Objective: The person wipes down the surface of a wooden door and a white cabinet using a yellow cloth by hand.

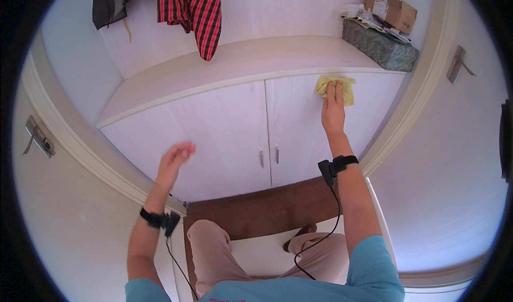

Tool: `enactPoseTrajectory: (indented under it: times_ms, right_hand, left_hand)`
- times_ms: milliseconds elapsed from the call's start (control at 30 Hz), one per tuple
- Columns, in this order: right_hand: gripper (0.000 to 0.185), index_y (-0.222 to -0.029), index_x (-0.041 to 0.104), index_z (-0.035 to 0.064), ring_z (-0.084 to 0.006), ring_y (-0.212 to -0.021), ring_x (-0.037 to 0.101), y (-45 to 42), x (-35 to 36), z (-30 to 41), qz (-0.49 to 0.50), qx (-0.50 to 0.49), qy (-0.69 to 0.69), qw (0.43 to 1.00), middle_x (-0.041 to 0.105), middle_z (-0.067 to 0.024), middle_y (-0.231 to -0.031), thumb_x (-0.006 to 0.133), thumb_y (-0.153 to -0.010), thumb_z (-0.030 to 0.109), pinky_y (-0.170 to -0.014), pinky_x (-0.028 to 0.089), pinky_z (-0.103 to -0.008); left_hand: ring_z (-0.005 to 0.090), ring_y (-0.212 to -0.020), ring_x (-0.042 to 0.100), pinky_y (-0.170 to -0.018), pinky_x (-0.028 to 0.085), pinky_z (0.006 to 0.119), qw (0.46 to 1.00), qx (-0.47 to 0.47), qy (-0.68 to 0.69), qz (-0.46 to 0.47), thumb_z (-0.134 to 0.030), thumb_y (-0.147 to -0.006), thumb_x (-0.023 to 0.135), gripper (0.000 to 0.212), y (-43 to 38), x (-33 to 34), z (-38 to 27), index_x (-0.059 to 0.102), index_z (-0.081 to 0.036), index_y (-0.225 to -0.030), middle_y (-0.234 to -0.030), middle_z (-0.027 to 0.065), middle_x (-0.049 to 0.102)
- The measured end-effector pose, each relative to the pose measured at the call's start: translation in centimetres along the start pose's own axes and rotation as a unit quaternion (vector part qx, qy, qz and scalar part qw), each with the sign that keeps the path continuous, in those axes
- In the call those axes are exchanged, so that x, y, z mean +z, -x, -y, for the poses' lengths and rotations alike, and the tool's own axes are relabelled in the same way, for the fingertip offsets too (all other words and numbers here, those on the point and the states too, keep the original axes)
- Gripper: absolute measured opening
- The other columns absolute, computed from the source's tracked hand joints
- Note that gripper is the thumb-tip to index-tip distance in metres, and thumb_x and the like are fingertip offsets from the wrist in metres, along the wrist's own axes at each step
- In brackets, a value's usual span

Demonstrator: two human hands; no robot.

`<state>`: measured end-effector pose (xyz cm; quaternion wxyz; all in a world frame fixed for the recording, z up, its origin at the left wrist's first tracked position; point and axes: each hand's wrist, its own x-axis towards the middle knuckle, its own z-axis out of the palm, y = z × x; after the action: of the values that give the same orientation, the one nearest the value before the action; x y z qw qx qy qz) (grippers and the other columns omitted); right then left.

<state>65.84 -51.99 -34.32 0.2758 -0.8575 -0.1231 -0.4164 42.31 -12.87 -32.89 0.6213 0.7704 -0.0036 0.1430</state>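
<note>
My right hand (333, 109) presses a crumpled yellow cloth (348, 90) flat against the upper part of the right door (300, 121) of a low, pale wood-grain cabinet, just below its top edge. The fingers lie over the cloth. My left hand (175, 160), slightly blurred, is raised in front of the left door (224, 141) with its fingers bent and nothing seen in it. Two small metal handles, the left one (261, 159) and the right one (277, 155), sit beside the gap between the doors. Black straps with cabled devices are around both wrists.
On the cabinet top (256, 59), at the right end, a grey-green patterned box (376, 43) bears papers and a cardboard box (390, 9). Red-and-black striped fabric (206, 17) and a dark garment (112, 5) hang above. Doors with metal handles stand at both sides.
</note>
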Motion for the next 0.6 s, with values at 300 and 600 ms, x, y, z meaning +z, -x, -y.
enactPoseTrajectory:
  times_ms: [300,600]
  right_hand:
    - [0.052,-0.127,0.046,0.0055,-0.0428,-0.127,0.029,2.3,2.3,4.9,-0.007,-0.088,-0.028,0.996,0.034,-0.0223,-0.137,0.051,-0.076,-0.001,-0.104,0.031,-0.0443]
    - [0.048,-0.126,0.049,0.0128,-0.0331,-0.129,0.031,1.1,-1.0,5.9,0.068,-0.238,-0.078,0.966,0.040,-0.0105,-0.135,0.060,-0.079,0.017,-0.102,0.031,-0.0488]
  left_hand:
    - [0.0304,-0.113,0.046,-0.096,0.038,0.038,0.750,0.432,-0.497,0.061,-0.011,-0.079,0.060,0.040,-13.5,11.1,-11.6,0.051,-0.003,-0.117,-0.120,0.0130,0.051]
    - [0.0315,-0.123,0.038,-0.102,0.032,0.039,0.736,0.395,-0.550,0.033,-0.032,-0.073,0.066,0.072,-18.7,14.8,-11.6,0.036,-0.005,-0.133,-0.131,0.0158,0.040]
